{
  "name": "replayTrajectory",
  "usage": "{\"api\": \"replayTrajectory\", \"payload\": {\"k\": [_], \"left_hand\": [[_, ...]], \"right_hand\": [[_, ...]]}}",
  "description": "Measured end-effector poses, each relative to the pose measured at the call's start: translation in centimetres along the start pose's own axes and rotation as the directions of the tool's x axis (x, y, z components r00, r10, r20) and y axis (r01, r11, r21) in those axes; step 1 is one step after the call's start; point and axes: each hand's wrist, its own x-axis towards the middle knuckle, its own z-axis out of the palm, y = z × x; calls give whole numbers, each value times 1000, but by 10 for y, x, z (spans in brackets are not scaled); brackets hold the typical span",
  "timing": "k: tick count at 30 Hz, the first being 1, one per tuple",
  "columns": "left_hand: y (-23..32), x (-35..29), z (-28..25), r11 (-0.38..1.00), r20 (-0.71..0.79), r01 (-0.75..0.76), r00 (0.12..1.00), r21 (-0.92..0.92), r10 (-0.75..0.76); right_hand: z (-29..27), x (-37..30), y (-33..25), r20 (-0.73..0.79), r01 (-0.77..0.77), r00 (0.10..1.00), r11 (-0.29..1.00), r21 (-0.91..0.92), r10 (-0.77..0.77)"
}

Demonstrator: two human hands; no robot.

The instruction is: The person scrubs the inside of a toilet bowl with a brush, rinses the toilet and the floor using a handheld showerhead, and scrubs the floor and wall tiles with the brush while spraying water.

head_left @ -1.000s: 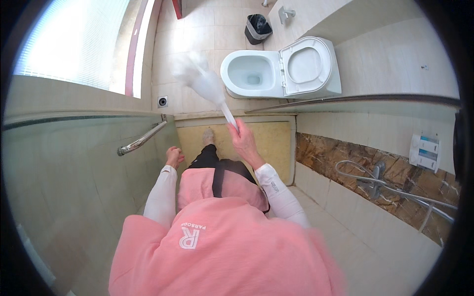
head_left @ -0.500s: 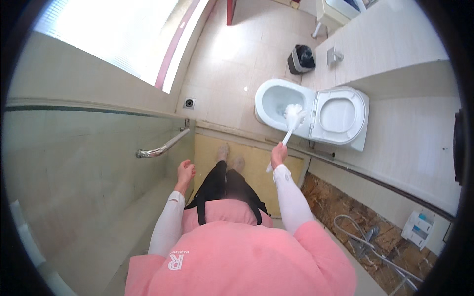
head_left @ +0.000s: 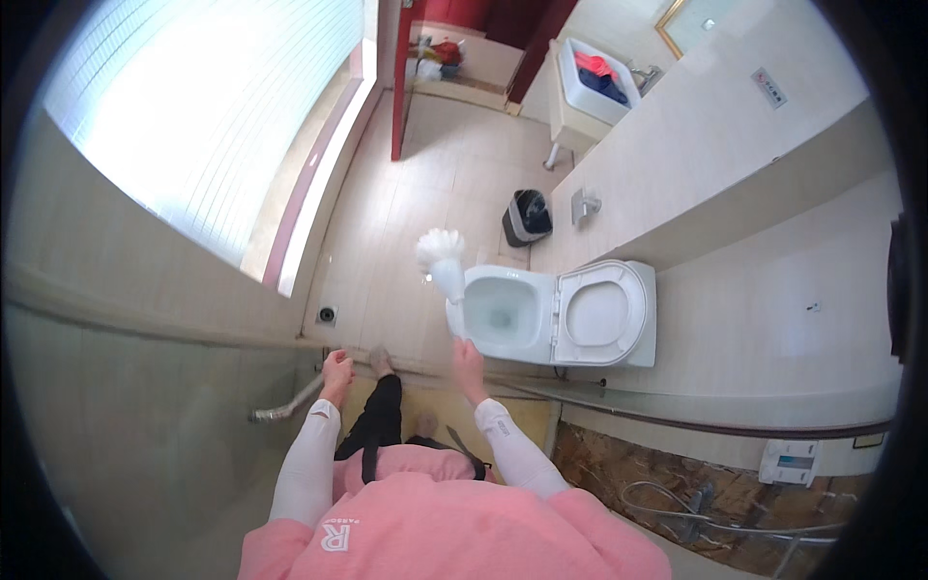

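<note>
My right hand (head_left: 468, 371) is wrapped round the handle of a white toilet brush (head_left: 444, 263). Its bristle end points up and away, over the floor just left of the toilet bowl. The toilet (head_left: 503, 275) stands with its seat and lid raised, and water shows in the bowl. My left hand (head_left: 336, 374) has its fingers curled in, with nothing visible in them. It is beside the bent metal handle (head_left: 280, 410) on the glass panel; whether they touch I cannot tell.
A lined waste bin (head_left: 527, 218) stands beyond the toilet. Farther back are a washbasin (head_left: 597, 82) with red and dark cloths and a red door (head_left: 402, 87). A raised sill runs before my feet. At lower right lies a shower hose (head_left: 657, 508).
The brush has left the bowl and moved left, now held up over the floor. My view has shifted forward, and one foot has stepped ahead. My left hand's fingers have curled in.
</note>
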Motion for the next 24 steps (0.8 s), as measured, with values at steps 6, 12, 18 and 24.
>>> {"api": "replayTrajectory", "payload": {"k": [6, 12, 18, 24], "left_hand": [[31, 126, -33, 995, -169, 83, 981, -59, -92], [91, 157, -56, 987, -133, 137, 980, -81, -147], [102, 183, -63, 992, -111, 69, 991, -107, -81], [184, 232, -50, 980, -41, 159, 986, -119, -164]], "right_hand": [[-23, 93, -102, -122, 194, 975, 978, 81, -184], [-53, 141, -75, -257, 238, 933, 968, -82, -251], [-58, 88, 92, -50, -517, 774, 584, -626, 631], [-54, 155, 65, -226, -733, 662, 554, -394, 715]]}}
